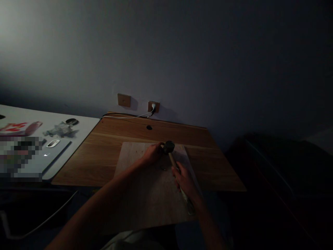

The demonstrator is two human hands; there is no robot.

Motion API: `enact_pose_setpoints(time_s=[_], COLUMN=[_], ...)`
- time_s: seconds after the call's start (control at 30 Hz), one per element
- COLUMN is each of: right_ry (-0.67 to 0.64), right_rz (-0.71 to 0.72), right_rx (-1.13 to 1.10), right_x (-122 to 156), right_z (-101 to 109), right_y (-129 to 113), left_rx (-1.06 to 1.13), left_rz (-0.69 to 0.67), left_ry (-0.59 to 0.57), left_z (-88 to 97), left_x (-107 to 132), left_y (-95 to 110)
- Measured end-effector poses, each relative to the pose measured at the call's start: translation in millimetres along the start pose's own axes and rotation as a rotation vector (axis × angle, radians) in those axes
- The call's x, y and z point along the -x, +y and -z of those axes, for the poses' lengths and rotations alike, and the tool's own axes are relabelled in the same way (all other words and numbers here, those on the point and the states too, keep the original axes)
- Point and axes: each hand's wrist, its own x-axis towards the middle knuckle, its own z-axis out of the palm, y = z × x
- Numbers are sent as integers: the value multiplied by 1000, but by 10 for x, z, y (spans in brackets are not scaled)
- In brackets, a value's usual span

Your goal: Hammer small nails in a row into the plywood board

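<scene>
My right hand (184, 177) is wrapped round the wooden handle of a mallet (169, 147). Its dark, chunky head points away from me, over the far part of a pale wooden board (145, 201). Close to the left side of that head, my left hand (153, 153) has its fingers drawn together near the board. What they pinch, if anything, is hidden in shadow. Between the two hands, some small metal pieces (163, 168), too small to name, lie on the board.
The board rests on a brown wooden desk (203, 166) and overhangs its front edge. A white table (88, 122) adjoins on the left, bearing a flat grey device (56, 154), crumpled plastic (61, 129) and a red-white package (20, 128). Cables run to a wall socket (154, 106).
</scene>
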Motion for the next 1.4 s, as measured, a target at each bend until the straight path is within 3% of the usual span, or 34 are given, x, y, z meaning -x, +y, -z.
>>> enact_pose_setpoints(time_s=[0.23,0.37,0.43,0.5,0.6,0.73,1.03,1.4], right_ry=[12,11,13,20,25,0,21,51], right_rz=[-24,-33,-32,-23,-20,-65,-144,-220], right_rx=[-38,-36,-25,-22,-25,-22,-34,-116], right_x=[12,11,20,52,151,308,383,389], right_z=[-39,-21,4,40,110,193,188,162], right_y=[24,36,58,98,192,333,446,457], left_rx=[32,-18,-69,-103,-153,-169,-251,-294], left_rz=[3,59,12,-121,-339,-378,-337,-345], left_ry=[-3,-20,-31,-121,-344,-483,-463,-408], left_z=[35,119,189,271,393,493,536,570], left_x=[-4,29,77,144,252,331,292,262], left_y=[29,78,119,175,263,323,445,364])
